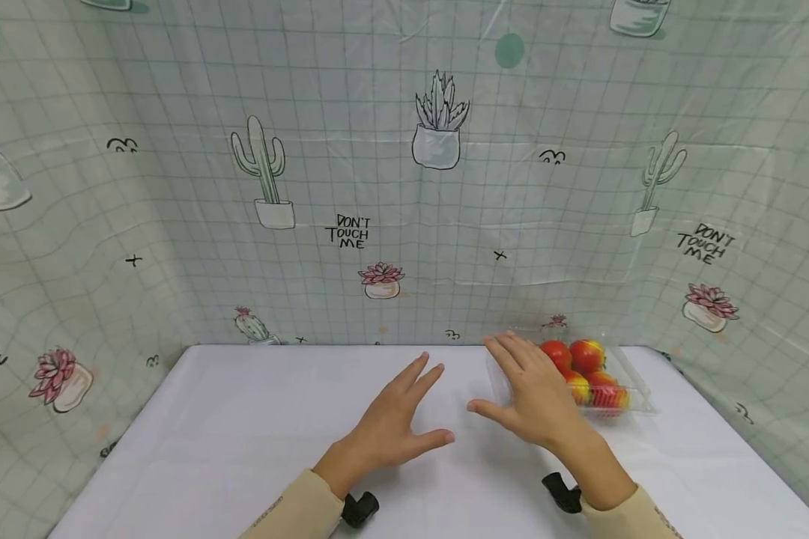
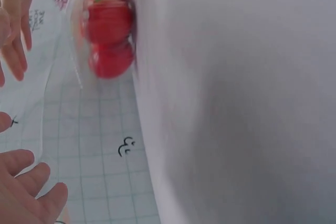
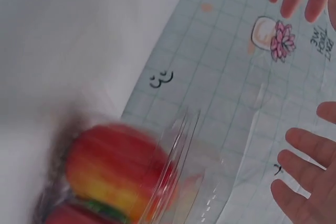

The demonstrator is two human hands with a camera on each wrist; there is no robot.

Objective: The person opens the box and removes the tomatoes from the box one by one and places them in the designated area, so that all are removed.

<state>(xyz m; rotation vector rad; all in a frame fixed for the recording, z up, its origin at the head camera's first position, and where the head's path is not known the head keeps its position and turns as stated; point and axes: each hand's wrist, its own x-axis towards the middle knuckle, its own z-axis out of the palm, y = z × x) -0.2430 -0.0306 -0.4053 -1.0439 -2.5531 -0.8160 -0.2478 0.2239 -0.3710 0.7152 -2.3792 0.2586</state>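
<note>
The left hand (image 1: 394,427) and the right hand (image 1: 535,397) hang above the desk (image 1: 256,427), apart from each other, both empty, with fingers extended and thumbs held away, the two thumbs pointing toward one another. A black fitting (image 1: 360,510) shows beside the left wrist, and a similar black piece (image 1: 562,494) beside the right. Beige sleeves (image 1: 297,509) with small dark lettering cover the forearms.

Nearest the right hand is a clear plastic container (image 1: 640,393), set on the right part of the desk near its far edge. In the head view that hand hides part of the container's left side; in the right wrist view its fingers appear apart from it. Inside, red-and-yellow fruits (image 1: 588,356) sit close together, four of them visible from the head.

The desk has a smooth white surface. Behind it and along both sides hangs a pale gridded cloth (image 1: 377,97), printed with potted cacti, succulents, green dots and the words "DON'T TOUCH ME".
</note>
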